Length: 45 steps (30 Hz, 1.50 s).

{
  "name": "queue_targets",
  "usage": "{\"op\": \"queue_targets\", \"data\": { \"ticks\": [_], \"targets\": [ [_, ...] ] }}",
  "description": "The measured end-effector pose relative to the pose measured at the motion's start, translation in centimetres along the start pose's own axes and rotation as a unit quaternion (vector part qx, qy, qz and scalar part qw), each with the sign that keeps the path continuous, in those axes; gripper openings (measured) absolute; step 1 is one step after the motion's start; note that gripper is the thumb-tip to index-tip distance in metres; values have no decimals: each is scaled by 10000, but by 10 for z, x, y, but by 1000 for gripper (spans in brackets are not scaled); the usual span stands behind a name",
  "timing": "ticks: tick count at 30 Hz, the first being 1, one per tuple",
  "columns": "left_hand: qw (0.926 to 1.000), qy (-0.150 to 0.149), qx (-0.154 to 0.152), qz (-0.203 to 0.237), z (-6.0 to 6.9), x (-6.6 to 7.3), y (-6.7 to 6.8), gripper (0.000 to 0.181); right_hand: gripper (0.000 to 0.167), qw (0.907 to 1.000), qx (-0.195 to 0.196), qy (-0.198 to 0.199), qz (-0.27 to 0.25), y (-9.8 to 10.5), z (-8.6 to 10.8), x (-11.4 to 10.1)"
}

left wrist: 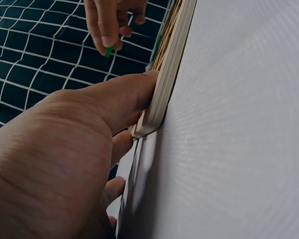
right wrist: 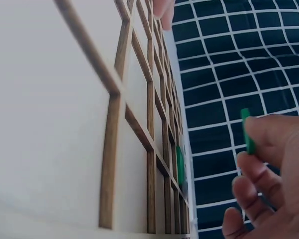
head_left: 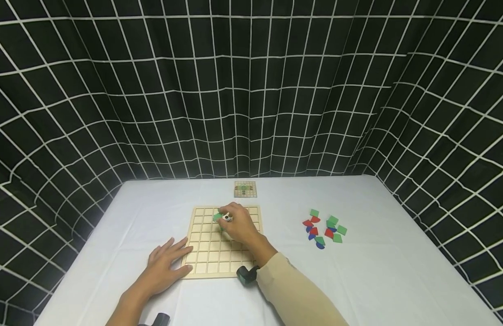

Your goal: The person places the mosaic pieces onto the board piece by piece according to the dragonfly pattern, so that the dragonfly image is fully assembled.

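My right hand [head_left: 240,225] pinches a thin green tile [right wrist: 248,131] between thumb and forefinger, held above the wooden grid board [head_left: 204,257]. Another green piece [right wrist: 180,166] lies in the board's grid in the right wrist view. Close to the right fingertips, a white piece with a black dot [head_left: 227,218] shows in the head view, partly covered by the hand. My left hand [head_left: 164,267] lies at the board's left edge with fingers spread, and its thumb [left wrist: 127,94] touches the board's rim.
Loose green, red and blue pieces [head_left: 334,220] lie scattered on the white table [head_left: 382,280] to the right. A small patterned card [head_left: 245,189] lies behind the board. Black curtains with white grid lines [head_left: 251,99] surround the table.
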<state>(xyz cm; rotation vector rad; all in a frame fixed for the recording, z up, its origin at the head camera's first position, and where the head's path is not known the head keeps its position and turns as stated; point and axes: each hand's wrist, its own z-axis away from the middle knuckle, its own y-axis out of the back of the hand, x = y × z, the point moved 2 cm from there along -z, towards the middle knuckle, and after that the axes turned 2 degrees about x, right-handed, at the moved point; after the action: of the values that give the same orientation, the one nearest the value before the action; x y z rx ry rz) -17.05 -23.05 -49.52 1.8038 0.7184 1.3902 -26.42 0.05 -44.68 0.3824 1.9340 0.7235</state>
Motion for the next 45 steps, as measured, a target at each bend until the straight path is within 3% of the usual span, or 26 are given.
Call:
{"op": "queue_targets", "data": {
  "ticks": [10, 30, 45],
  "targets": [
    [10000, 12, 4, -49, -1, 0, -1, 55, 27, 9977, -258, -493, 393, -10, -1, 10],
    [9999, -21, 85, 61, 0, 0, -1, 53, 24, 9907, -776, -191, 1101, -22, -3, 12],
    [10000, 57, 14, -19, 0, 0, 0, 54, 26, 9929, -795, -163, 872, -17, -7, 8]
  ]
}}
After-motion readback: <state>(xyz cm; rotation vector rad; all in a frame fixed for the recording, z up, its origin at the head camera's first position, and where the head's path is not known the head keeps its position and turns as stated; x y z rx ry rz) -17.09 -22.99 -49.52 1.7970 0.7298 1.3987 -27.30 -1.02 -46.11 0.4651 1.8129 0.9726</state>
